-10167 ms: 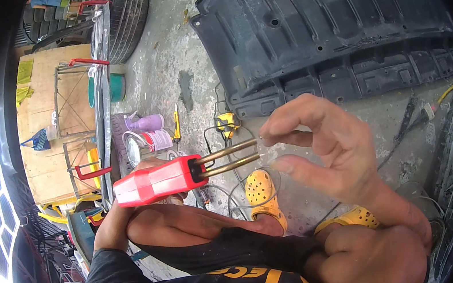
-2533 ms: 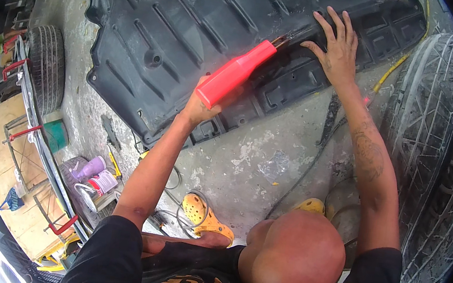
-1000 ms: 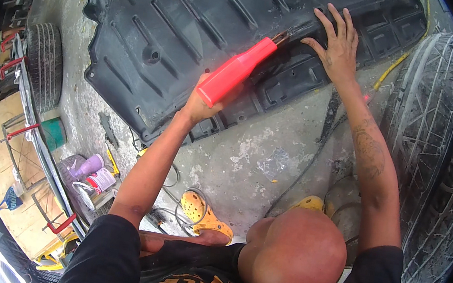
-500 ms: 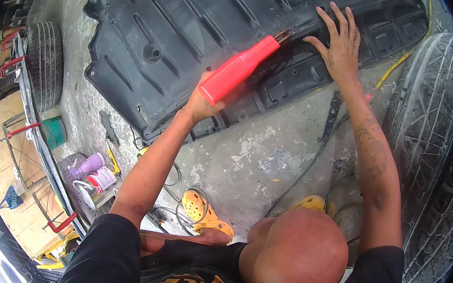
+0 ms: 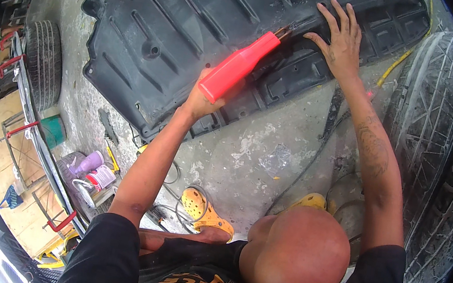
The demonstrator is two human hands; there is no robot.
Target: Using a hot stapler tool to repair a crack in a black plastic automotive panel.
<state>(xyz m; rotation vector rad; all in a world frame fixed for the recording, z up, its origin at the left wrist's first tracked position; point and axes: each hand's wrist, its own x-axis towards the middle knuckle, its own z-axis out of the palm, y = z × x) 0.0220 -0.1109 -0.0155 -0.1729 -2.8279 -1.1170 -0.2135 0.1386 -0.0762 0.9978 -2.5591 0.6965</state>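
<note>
A large black moulded plastic panel (image 5: pixel 186 37), ribbed like a car's underbody shield, lies across the floor in front of me. My left hand (image 5: pixel 204 99) is wrapped around a red hot stapler for plastic (image 5: pixel 237 68), its fingers mostly hidden behind the body. Two thin metal prongs stick out of the tool's front end and reach a rough, scuffed spot on the panel; whether they touch it I cannot tell. Just right of that spot, my right hand (image 5: pixel 340 50) rests on the panel, open, with fingers spread.
Large tyres (image 5: pixel 423 123) stand close on the right, beside a yellow hose (image 5: pixel 394 69). Cables (image 5: pixel 318 146) trail over the concrete floor (image 5: pixel 247 156). At left are another tyre (image 5: pixel 43 63), a purple bottle (image 5: pixel 88 162), a red-and-white can (image 5: pixel 100 177) and red-handled clamps (image 5: pixel 60 222).
The hot stapler's front end has shifted very slightly upward in the view. My right hand keeps its place on the panel.
</note>
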